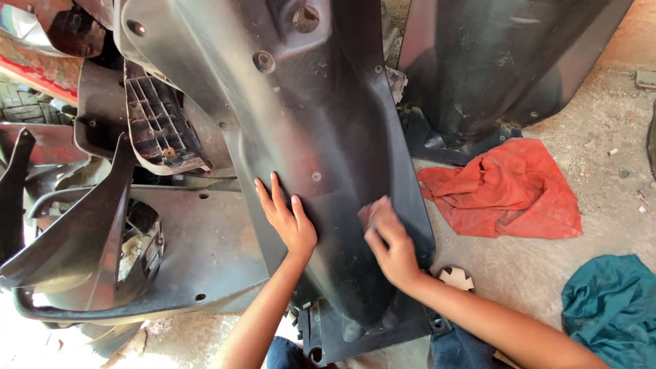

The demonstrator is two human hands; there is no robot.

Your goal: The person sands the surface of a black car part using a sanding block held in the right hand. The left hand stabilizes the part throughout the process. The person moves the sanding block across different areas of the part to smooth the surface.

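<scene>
A large black plastic body panel (307, 130) stands tilted in front of me, dusty and studded with bolts. My left hand (287, 219) lies flat on its lower left part, fingers spread. My right hand (388, 242) presses a small reddish-brown pad (367, 213) against the panel's lower right; the hand is blurred. My knees in blue jeans show at the bottom edge.
More black plastic panels (137, 232) and red bodywork (41, 65) are stacked at the left. Another dark panel (492, 61) leans at the upper right. A red rag (512, 188) and a teal cloth (611, 307) lie on the concrete floor to the right.
</scene>
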